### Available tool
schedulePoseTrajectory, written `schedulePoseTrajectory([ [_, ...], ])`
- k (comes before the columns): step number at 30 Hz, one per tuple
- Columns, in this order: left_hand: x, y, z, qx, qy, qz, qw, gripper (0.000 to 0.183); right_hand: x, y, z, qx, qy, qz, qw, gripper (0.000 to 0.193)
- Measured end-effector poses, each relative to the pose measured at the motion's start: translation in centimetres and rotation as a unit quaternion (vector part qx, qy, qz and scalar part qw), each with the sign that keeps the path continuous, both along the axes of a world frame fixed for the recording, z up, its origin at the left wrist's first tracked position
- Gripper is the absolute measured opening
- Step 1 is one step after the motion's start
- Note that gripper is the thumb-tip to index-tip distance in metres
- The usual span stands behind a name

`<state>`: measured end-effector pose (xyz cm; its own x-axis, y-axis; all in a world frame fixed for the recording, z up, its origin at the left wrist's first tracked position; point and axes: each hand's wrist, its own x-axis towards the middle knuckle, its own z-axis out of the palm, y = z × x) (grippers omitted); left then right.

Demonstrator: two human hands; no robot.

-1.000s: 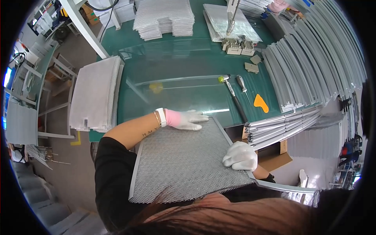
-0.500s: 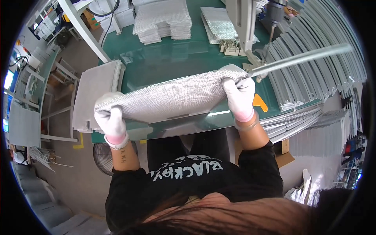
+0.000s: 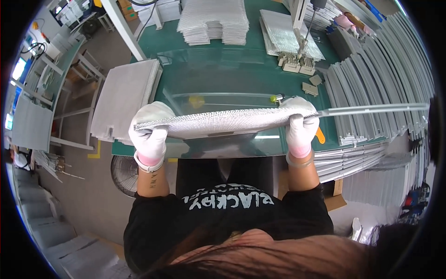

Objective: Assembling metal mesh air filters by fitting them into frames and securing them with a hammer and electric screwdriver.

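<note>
A silvery, textured foil sheet spans the space between my hands above the near edge of the table, seen almost edge-on and slightly bent. My left hand, in a white glove, grips its left end, fingers on top and thumb beneath. At its other end my right hand, gloved too, is closed on the sheet's corner. A long, thin pale strip runs rightward from beside my right hand; whether the fingers also hold it is hidden. A small yellow-green-tipped thing lies just beyond that hand.
On the green table, a stack of white sheets stands left and notched foil sheets at the back. Metal blocks sit below an upright tool. Many pale strips fill the right; an orange handle lies nearby.
The sheet has turned from showing its broad face to nearly edge-on and is more level. The strip at my right hand has swung down to almost horizontal. The view has shifted slightly.
</note>
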<state>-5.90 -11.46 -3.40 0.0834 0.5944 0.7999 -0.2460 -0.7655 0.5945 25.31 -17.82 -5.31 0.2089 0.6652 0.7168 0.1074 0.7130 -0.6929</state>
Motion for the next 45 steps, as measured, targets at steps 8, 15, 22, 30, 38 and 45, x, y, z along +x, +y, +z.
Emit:
schedulePoseTrajectory([
  [8, -2.4, -0.3, -2.9, 0.031, 0.141, -0.452, 0.880, 0.040, 0.0, -4.4, -1.3, 0.056, -0.079, 0.070, 0.993, 0.023],
  [15, -4.4, -1.6, -8.8, 0.009, 0.540, -0.238, 0.807, 0.055, 0.3, -10.0, -3.2, 0.031, -0.133, 0.145, 0.980, 0.023],
  [22, -3.5, 1.7, -10.0, 0.063, 0.616, -0.227, 0.752, 0.062, -0.1, -9.9, -3.8, 0.047, -0.107, 0.131, 0.984, 0.024],
  [30, -3.1, 2.4, -10.9, 0.074, 0.568, -0.254, 0.779, 0.051, -0.3, -10.3, -3.7, 0.023, -0.097, 0.101, 0.990, 0.026],
  [38, -4.0, -1.6, -11.8, -0.120, 0.612, 0.060, 0.779, 0.038, -1.1, -9.7, -2.3, 0.016, -0.079, 0.094, 0.992, 0.026],
  [45, -4.5, -0.9, -18.0, -0.151, 0.474, 0.194, 0.845, 0.029, -1.3, -4.8, -0.1, 0.011, -0.088, -0.019, 0.996, 0.029],
])
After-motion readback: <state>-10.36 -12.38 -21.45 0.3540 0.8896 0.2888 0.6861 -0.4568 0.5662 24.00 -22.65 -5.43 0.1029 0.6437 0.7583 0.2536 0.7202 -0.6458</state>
